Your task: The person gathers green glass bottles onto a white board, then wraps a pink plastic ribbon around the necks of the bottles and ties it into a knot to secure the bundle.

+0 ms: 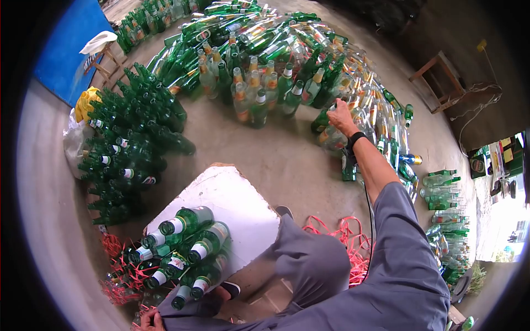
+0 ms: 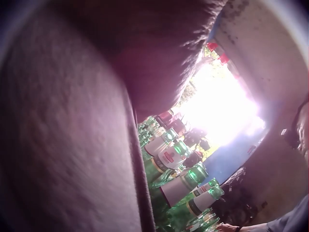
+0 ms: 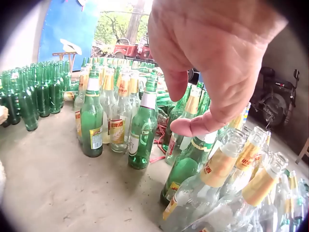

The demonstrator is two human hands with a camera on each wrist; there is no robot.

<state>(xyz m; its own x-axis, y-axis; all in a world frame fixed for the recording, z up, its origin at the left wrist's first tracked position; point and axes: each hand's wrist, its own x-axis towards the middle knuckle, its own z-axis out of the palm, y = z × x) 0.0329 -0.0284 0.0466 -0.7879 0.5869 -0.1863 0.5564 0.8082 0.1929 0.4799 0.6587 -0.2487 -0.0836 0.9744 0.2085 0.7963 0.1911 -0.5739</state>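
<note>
My right hand (image 1: 342,118) reaches forward to the near edge of the standing bottles on the floor. In the right wrist view its fingers (image 3: 195,126) curl at the neck of a green bottle (image 3: 183,171), which leans under the palm. Clear bottles with gold neck labels (image 3: 219,166) stand close beside it. My left hand (image 1: 150,320) rests by the left thigh at the bottom edge of the head view, fingers loosely bent. Near it, several green bottles with white neck labels (image 1: 208,243) lie stacked on a white board (image 1: 237,201).
A cluster of green bottles (image 1: 143,110) stands at the left. A large heap of bottles (image 1: 265,36) lies at the back. Red plastic strapping (image 1: 348,243) is tangled near the right knee. A wooden frame (image 1: 439,83) leans by the right wall.
</note>
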